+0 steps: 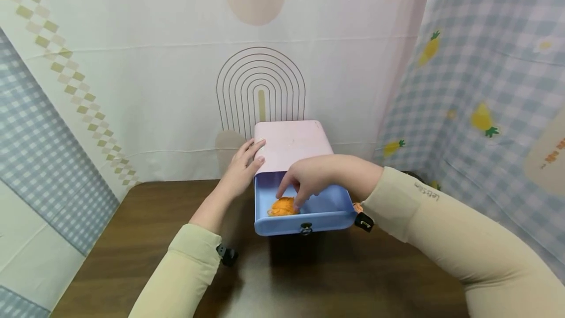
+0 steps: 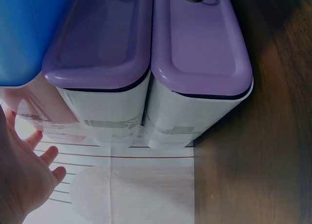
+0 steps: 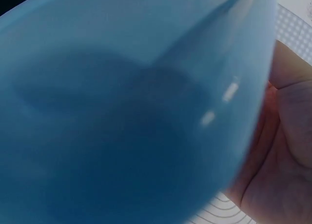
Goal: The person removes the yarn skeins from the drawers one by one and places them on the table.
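Note:
A pink box (image 1: 291,144) has its blue drawer (image 1: 304,222) pulled out toward me, with a small ring handle (image 1: 306,229) on the front. Inside the drawer, at the left, lies a ball of orange yarn (image 1: 282,206). My right hand (image 1: 311,176) reaches down into the drawer, index finger and thumb pinching the yarn. With relaxed fingers, my left hand (image 1: 240,168) rests against the left edge of the pink box; the left wrist view shows that hand (image 2: 27,173) beside the box's side. The blue drawer front (image 3: 146,151) fills most of the right wrist view, hiding the yarn there.
Under the blue drawer, the left wrist view shows two purple drawer fronts (image 2: 105,43) with ring handles on white boxes (image 2: 178,116). A patterned cloth (image 1: 176,63) hangs behind the brown wooden table (image 1: 154,229). Something peach-coloured (image 1: 357,207) shows right of the drawer.

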Available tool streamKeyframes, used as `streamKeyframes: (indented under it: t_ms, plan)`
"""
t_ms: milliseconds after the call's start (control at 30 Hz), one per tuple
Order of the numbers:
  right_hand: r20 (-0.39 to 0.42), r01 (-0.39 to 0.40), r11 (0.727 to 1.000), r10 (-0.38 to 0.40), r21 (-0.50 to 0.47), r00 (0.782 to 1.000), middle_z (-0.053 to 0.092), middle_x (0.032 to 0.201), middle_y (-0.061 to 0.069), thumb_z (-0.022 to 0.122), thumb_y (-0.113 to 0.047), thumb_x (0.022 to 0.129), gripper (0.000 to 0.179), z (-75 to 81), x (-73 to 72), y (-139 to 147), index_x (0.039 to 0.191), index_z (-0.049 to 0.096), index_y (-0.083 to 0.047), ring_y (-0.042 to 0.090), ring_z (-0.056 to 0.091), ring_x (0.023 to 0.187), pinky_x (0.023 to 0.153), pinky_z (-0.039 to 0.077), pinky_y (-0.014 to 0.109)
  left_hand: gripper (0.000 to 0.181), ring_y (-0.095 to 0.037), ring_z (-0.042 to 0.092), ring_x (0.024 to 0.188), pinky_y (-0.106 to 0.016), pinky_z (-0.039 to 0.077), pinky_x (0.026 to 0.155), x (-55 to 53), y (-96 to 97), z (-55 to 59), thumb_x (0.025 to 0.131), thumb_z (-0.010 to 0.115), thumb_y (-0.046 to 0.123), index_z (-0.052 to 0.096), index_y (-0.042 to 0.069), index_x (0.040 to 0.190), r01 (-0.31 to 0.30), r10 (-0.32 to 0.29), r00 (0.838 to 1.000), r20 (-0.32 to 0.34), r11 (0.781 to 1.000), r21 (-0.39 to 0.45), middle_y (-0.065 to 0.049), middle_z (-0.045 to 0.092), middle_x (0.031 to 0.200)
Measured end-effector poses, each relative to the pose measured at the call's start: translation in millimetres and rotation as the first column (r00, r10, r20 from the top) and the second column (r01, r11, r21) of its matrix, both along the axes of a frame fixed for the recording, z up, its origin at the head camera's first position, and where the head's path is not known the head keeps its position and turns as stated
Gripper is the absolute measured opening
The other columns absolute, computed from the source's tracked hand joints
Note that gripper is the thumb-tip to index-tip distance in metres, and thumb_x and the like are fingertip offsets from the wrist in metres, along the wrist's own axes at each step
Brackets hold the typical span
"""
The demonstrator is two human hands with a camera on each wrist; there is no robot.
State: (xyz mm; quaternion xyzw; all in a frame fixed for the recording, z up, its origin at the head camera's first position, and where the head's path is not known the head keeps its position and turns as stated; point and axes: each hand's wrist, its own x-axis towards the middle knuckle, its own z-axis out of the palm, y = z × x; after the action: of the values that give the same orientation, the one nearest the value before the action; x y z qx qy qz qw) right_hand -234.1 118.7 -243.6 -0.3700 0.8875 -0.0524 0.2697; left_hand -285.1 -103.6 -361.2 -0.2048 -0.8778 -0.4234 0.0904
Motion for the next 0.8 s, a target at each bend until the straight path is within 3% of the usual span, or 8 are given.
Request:
streamKeyframes:
  t_ms: [433, 667, 800]
  plan:
    - [0.0, 0.009, 0.993, -0.009, 0.115, 1.0, 0.062, 0.091, -0.001, 0.077, -0.027, 0.087, 0.041, -10.5, -1.0, -11, 0.126, 0.068, -0.036, 0.017, 0.062, 0.074, 0.067, 0.055, 0.027, 0.055, -0.04, 0.015, 0.148, -0.07, 0.016, 0.11, 1.2, 1.2, 4.2, 0.101, 0.041, 0.055, 0.038, 0.037, 0.153, -0.022, 0.023, 0.999, 0.025, 0.999, -0.039, 0.0, 0.018, 0.164]
    - [0.009, 0.022, 0.993, -0.023, 0.119, 1.0, 0.063, 0.094, -0.005, 0.077, -0.026, 0.087, 0.042, -15.9, 1.0, -10, 0.127, 0.067, -0.034, 0.016, 0.061, 0.08, 0.07, 0.055, 0.026, 0.054, -0.041, 0.015, 0.147, -0.071, 0.015, 0.109, 3.6, 2.1, 2.8, 0.102, 0.041, 0.053, 0.038, 0.035, 0.153, -0.015, 0.016, 1.0, 0.013, 0.999, -0.029, -0.002, 0.018, 0.164]
    - [-0.01, -0.014, 0.995, 0.015, 0.103, 1.0, 0.064, 0.096, -0.009, 0.076, -0.026, 0.088, 0.042, -17.9, 1.0, -10, 0.128, 0.068, -0.031, 0.014, 0.058, 0.086, 0.076, 0.052, 0.024, 0.054, -0.041, 0.014, 0.147, -0.071, 0.015, 0.109, 4.5, 1.1, 3.1, 0.102, 0.041, 0.053, 0.038, 0.034, 0.153, -0.015, 0.015, 1.0, 0.014, 1.0, -0.02, -0.002, 0.018, 0.164]
